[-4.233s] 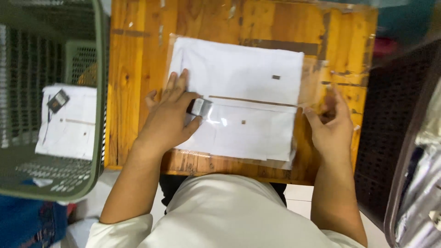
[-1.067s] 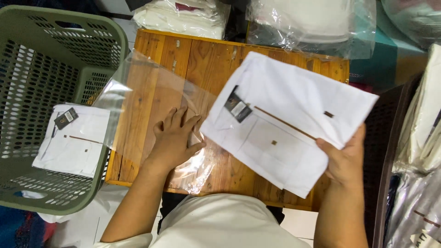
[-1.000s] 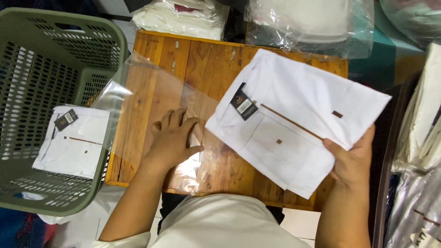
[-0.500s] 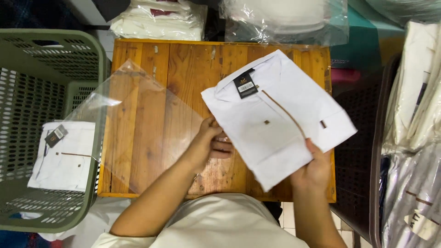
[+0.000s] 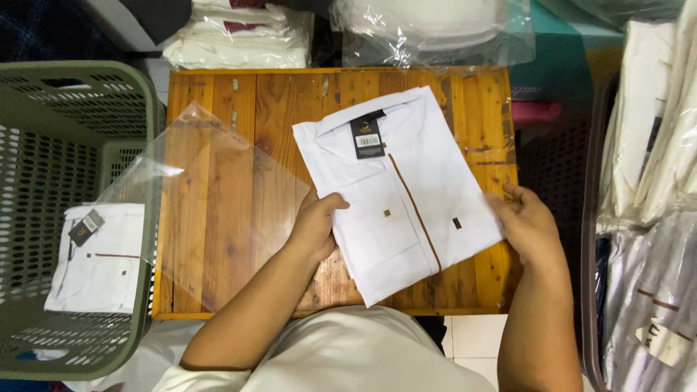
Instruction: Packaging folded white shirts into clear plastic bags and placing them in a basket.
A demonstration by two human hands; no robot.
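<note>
folded white shirt [image 5: 406, 196] lies tilted on the wooden worktop [image 5: 218, 94], black tag at the collar. left hand [image 5: 317, 226] pinches its left edge, thumb on top; right hand [image 5: 528, 226] rests at the right edge w/ fingers loosely curled, grip not closed on it. clear plastic bag [image 5: 210, 218] lies flat just beside, overhanging the green basket [image 5: 87, 94]. risk imo: uneven pull could undo the fold, & the slick bag could slide off into the basket.
</note>
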